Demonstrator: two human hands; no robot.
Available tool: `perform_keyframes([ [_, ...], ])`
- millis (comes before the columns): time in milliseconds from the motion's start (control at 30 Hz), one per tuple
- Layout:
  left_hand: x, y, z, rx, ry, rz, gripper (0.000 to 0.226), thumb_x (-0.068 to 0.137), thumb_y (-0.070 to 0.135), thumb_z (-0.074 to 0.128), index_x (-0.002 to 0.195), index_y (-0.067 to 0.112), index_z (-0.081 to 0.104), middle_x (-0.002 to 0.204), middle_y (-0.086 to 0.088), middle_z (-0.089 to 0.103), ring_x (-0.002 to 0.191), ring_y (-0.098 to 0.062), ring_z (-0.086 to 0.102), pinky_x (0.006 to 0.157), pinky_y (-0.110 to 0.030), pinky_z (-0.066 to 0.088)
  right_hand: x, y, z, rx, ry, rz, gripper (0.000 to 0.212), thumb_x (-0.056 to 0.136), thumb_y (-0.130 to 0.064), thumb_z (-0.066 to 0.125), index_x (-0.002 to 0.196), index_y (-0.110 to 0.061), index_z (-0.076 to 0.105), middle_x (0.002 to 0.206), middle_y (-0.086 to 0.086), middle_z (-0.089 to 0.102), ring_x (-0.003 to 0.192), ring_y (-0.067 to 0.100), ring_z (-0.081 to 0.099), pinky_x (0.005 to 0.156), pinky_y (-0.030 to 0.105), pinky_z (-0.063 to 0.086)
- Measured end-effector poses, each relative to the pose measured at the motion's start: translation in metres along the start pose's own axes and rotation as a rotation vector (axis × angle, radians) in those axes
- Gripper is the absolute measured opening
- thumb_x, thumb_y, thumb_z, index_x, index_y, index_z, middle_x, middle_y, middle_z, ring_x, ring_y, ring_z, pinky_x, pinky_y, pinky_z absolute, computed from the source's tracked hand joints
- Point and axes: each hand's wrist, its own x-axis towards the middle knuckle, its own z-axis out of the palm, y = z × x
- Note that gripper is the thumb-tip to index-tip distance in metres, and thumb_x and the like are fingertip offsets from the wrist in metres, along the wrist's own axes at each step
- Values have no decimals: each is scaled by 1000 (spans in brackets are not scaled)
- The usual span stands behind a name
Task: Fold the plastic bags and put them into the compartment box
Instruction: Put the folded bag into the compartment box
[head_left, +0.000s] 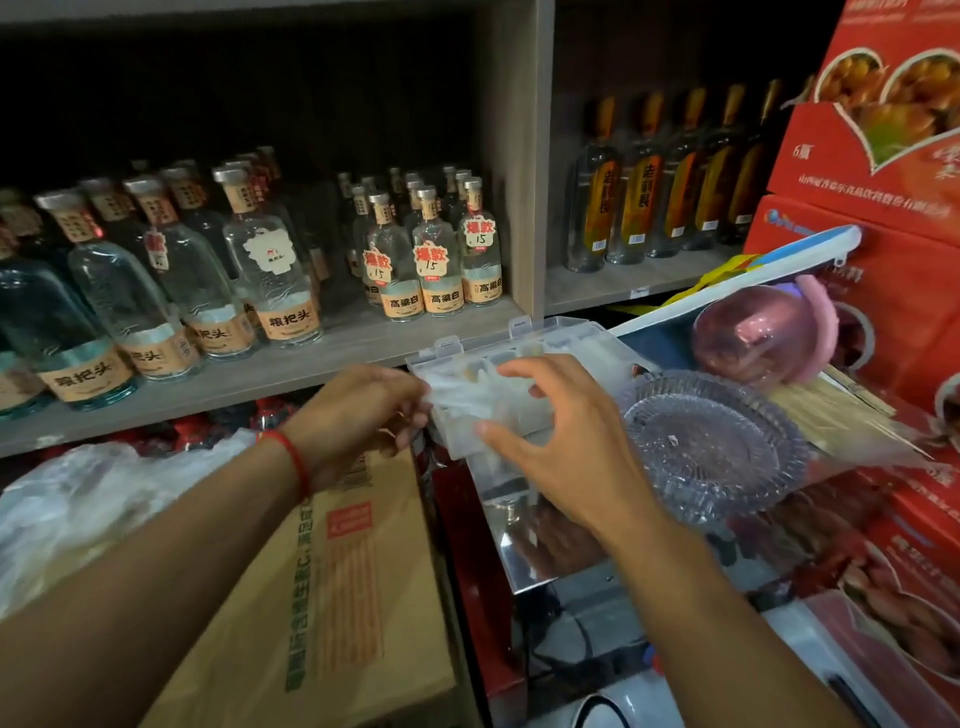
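Observation:
A clear plastic compartment box (571, 340) stands open in the middle, its lid hanging down toward me. Some compartments hold pale folded plastic. A folded clear plastic bag (462, 402) is stretched over the box's near side. My left hand (358, 415) pinches the bag's left end with curled fingers. My right hand (550, 441) hovers over the bag with thumb and fingers curved around its right part; how firmly it holds is hard to see. A heap of loose clear plastic bags (93, 499) lies at the lower left.
A cardboard carton (353, 587) sits under my left wrist. A round glass dish (711, 441) and a pink glass bowl (753, 332) lie right of the box. Shelves of liquor bottles (270, 275) fill the back. Red gift cartons (872, 156) stack up at the right.

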Motion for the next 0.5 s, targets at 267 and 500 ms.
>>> perform_keyframes([
  [267,72,37,-14,234,-223,-258,30,102,32,54,84,10,65,66,-2,64,46,-16,49,42,-22,32,30,7,14,-252,223,-94,7,92,-16,76,99,-15,74,91,3,74,84,25,65,73,38,55],
  [500,91,42,-13,764,-92,403,33,100,23,65,133,30,61,121,14,61,86,0,63,68,-12,47,47,8,20,-107,226,247,8,97,-28,71,98,-23,77,96,-1,79,83,23,70,67,31,51],
])
